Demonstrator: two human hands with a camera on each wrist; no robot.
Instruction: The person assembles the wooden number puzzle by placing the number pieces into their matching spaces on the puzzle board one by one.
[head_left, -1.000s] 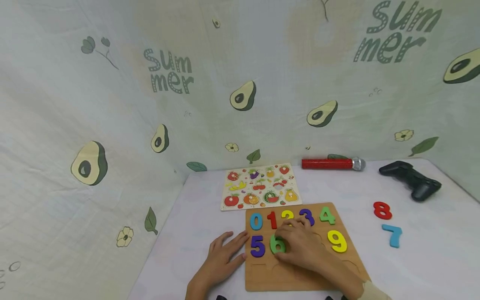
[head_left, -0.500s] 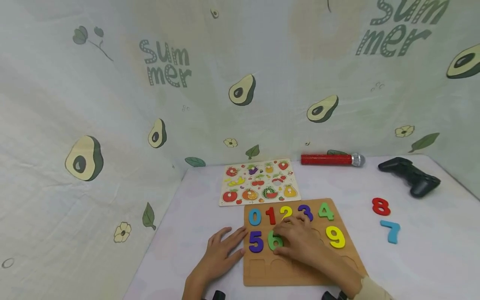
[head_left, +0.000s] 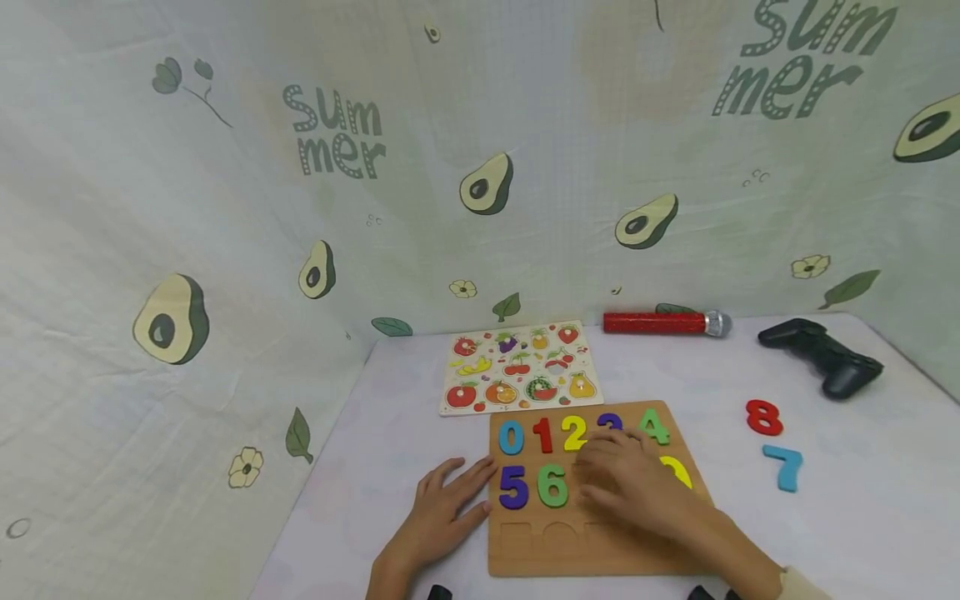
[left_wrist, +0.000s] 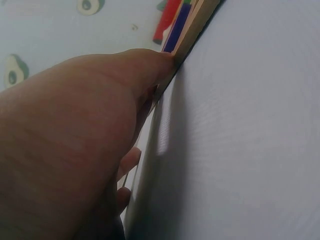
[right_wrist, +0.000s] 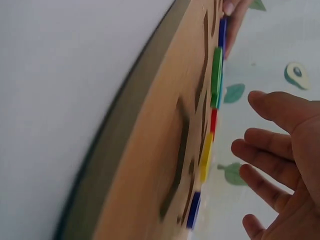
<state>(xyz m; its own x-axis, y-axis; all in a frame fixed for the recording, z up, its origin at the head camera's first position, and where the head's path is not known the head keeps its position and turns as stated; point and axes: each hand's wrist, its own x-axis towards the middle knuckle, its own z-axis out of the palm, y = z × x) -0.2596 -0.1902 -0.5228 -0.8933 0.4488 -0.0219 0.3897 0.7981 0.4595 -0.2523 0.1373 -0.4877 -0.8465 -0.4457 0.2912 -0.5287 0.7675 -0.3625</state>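
A wooden number board [head_left: 540, 562] lies on the table. My left hand [head_left: 444, 518] rests at its left edge, fingers spread, fingertips touching the rim; in the left wrist view the thumb [left_wrist: 150, 62] meets the board's edge. My right hand [head_left: 641, 483] is over the board's middle right, partly covering the yellow 9 [head_left: 679, 471] and the purple 3 [head_left: 610, 419]. In the right wrist view its loosely bent fingers [right_wrist: 270, 155] hold nothing and stand apart from the pieces. The green 6 [head_left: 543, 487] sits in the board beside the purple 5 [head_left: 513, 485].
On the table to the right lie a red 8 [head_left: 764, 418] and a blue 7 [head_left: 790, 473]. Behind the board are a fruit puzzle [head_left: 487, 371], a red microphone [head_left: 652, 323] and a black game controller [head_left: 825, 354]. A printed cloth [head_left: 420, 250] hangs at the back.
My right hand has let go of the green 6 and moved right, lifting off the board. The 6 now shows fully. The left hand has stayed in place.
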